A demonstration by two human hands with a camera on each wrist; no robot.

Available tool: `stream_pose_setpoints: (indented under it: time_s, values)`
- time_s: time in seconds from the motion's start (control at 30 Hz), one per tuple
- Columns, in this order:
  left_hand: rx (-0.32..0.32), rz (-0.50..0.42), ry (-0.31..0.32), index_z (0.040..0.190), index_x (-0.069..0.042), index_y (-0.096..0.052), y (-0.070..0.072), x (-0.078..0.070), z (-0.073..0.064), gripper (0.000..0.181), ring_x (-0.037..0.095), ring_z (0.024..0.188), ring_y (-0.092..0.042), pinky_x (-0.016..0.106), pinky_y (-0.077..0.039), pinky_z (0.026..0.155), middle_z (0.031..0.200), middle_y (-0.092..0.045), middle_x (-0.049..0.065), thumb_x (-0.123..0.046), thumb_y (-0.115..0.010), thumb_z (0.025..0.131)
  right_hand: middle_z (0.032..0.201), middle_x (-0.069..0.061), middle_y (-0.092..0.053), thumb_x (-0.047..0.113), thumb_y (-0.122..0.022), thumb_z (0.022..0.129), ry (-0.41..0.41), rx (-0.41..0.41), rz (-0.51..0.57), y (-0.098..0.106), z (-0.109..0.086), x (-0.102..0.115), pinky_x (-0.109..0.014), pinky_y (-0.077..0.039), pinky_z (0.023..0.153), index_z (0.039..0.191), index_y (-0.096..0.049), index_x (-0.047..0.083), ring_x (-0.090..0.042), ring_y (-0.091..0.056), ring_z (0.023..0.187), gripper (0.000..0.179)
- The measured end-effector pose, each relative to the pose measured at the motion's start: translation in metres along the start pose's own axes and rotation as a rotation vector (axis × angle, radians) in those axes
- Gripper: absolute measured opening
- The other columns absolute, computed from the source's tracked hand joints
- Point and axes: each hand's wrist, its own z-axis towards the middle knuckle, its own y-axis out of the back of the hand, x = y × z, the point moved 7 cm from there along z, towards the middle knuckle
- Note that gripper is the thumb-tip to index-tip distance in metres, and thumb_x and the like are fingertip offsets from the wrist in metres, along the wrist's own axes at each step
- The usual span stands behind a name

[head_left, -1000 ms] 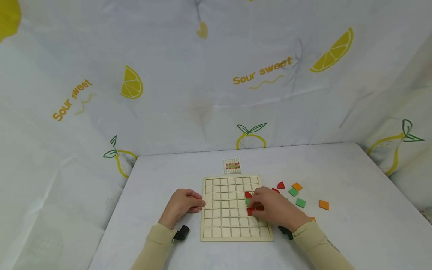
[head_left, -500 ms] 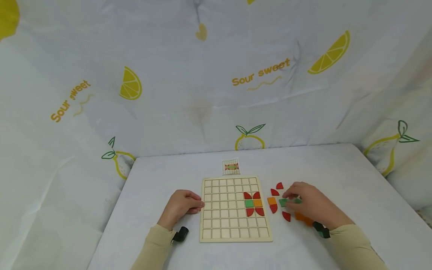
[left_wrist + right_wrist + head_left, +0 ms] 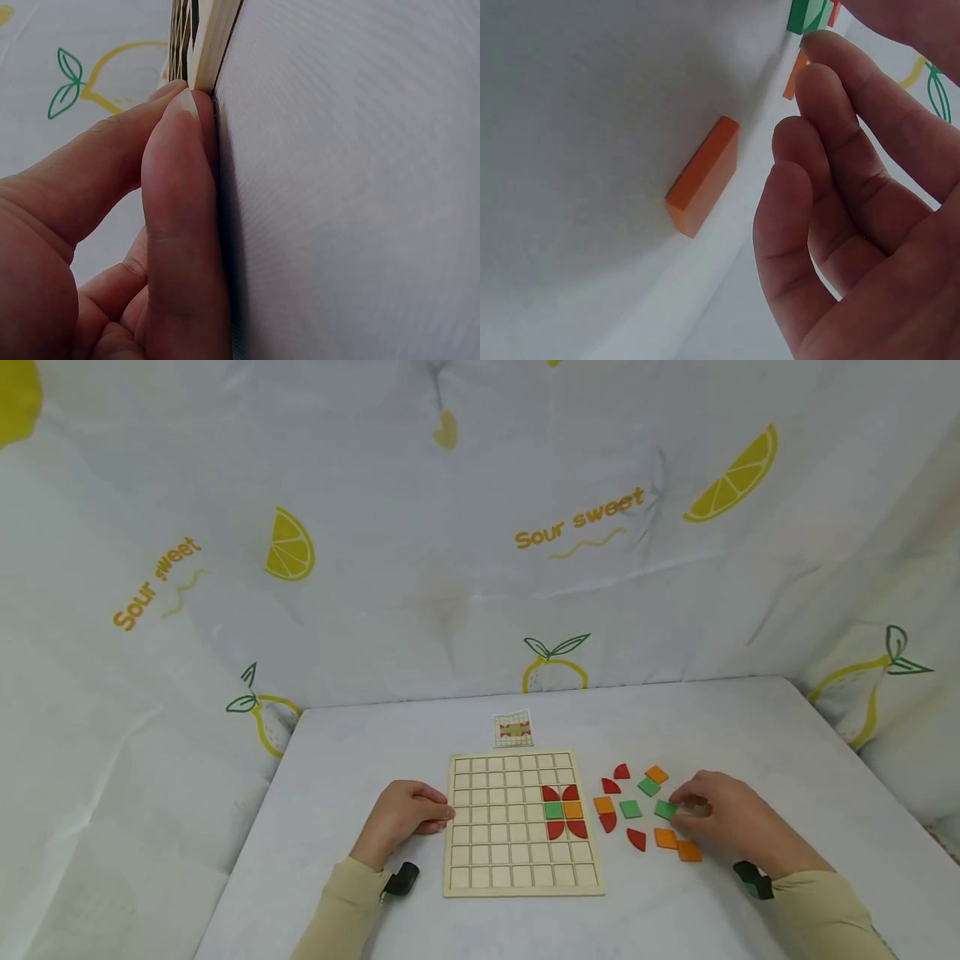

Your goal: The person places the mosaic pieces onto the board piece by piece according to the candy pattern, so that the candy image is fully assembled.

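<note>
Landmark: the grid board [image 3: 501,832], flat on the white table [image 3: 360,727]; all places taken from it.

Left hand [image 3: 407,814] at the board's left edge, about midway along. Left wrist view: thumb and forefinger tips brought together, pinching that edge; other fingers folded in behind.

Right hand [image 3: 712,810] well out to the board's right. Fingers bent, the outer ones bunched side by side; thumb set apart from the forefinger, tips at a green tile [image 3: 663,810]. Cannot tell whether they pinch it or merely touch it. That tile lies right of the board, about level with its middle.

Six pieces sit in the board's two rightmost columns, three rows deep. Far row: two red quarter-circles [image 3: 570,792]. Middle row: green square [image 3: 553,811] on the left, orange square [image 3: 572,810] on the right. Near row: two more red quarter-circles.

Loose pieces all right of the board. Just beside its right edge, an orange tile [image 3: 603,805] with a red piece [image 3: 608,823] against its near side. Farther right, toward the board's far end: an orange piece [image 3: 657,774] and a green piece [image 3: 648,787], touching. Toward its near end: two orange tiles [image 3: 689,852], corners meeting.

Small pattern card [image 3: 513,728] just beyond the board's far edge, printed with a grid and coloured figure.
</note>
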Motion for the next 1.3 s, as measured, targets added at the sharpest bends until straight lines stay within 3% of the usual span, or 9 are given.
stream_pose_setpoints:
  time_s: [0.37,0.67,0.83,1.07,1.3]
  values:
    - [0.001,0.011,-0.007,0.104,-0.002,-0.078,-0.001,-0.001,-0.001,0.025,0.011,0.074,-0.077,0.026,-0.066,0.072,0.094,-0.082,0.009,-0.016,-0.091,0.087,0.100,0.001,-0.068,0.026,-0.090,0.088,-0.011,0.016,0.013,-0.004,0.005,0.000,-0.046,-0.062,0.087,0.108,-0.080,0.010,-0.021,-0.062,0.097,0.028]
    - [-0.011,0.010,-0.005,0.106,-0.002,-0.078,-0.001,-0.001,-0.001,0.027,0.011,0.076,-0.078,0.026,-0.066,0.073,0.094,-0.082,0.008,-0.017,-0.091,0.087,0.101,0.001,-0.068,0.022,-0.087,0.089,0.029,-0.030,0.014,-0.005,0.006,0.015,-0.045,-0.061,0.086,0.109,-0.080,0.011,-0.021,-0.062,0.098,0.023]
    - [-0.011,0.008,-0.007,0.106,-0.002,-0.078,-0.001,0.000,0.000,0.028,0.010,0.074,-0.077,0.026,-0.066,0.072,0.092,-0.082,0.007,-0.016,-0.092,0.086,0.100,0.003,-0.069,0.023,-0.087,0.090,0.064,-0.053,0.027,-0.007,0.012,0.035,-0.041,-0.060,0.084,0.108,-0.080,0.014,-0.020,-0.062,0.098,0.022]
    - [-0.004,0.004,-0.008,0.106,-0.002,-0.078,0.001,0.001,0.002,0.028,0.010,0.073,-0.077,0.026,-0.066,0.072,0.092,-0.082,0.007,-0.016,-0.092,0.086,0.099,0.007,-0.069,0.021,-0.086,0.092,0.196,-0.059,0.060,-0.012,0.028,0.079,-0.032,-0.057,0.080,0.106,-0.081,0.017,-0.016,-0.062,0.095,0.016]
    - [0.007,0.009,-0.017,0.104,-0.003,-0.079,0.001,0.001,0.002,0.027,0.011,0.074,-0.078,0.026,-0.066,0.072,0.092,-0.082,0.007,-0.017,-0.092,0.086,0.094,0.006,-0.065,0.020,-0.084,0.091,0.218,-0.019,0.098,-0.028,0.042,0.113,-0.030,-0.052,0.077,0.106,-0.081,0.019,-0.016,-0.058,0.092,0.016]
